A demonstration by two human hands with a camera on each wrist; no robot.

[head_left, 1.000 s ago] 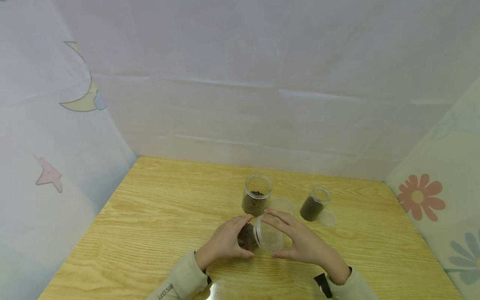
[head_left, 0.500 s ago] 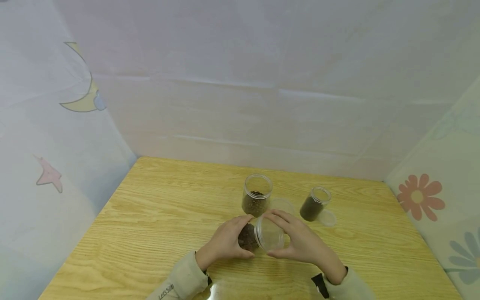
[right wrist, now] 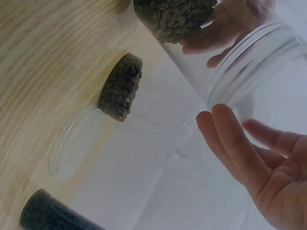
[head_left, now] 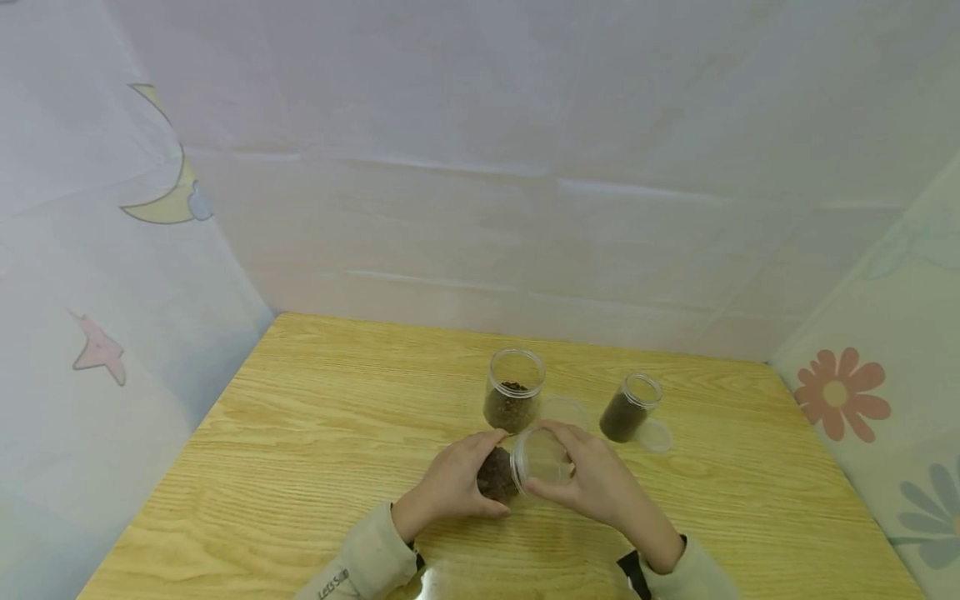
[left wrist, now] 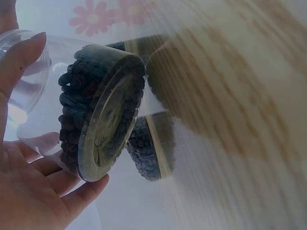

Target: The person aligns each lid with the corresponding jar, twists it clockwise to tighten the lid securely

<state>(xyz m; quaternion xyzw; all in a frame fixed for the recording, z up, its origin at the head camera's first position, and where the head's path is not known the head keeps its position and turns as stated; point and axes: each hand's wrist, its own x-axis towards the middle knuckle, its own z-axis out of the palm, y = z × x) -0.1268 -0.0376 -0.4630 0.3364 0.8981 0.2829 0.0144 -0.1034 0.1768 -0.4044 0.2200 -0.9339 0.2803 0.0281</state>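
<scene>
Head: left hand [head_left: 456, 481] grips one tilted jar [head_left: 501, 477], right hand [head_left: 596, 479] clasps its clear end; beyond the grip, two more jars [head_left: 512, 404] [head_left: 627, 412], two lids [head_left: 566, 411] [head_left: 655, 435]. Left wrist: thumb [left wrist: 23, 58] and fingers [left wrist: 86, 194] spread. Right wrist: fingertips [right wrist: 225, 115] touch the rim [right wrist: 242, 50].

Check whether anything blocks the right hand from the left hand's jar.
Nothing visible does: the right hand is at the clear end of the held jar, contact unclear. The wider standing jar and a loose lid are farther back, not between.
</scene>
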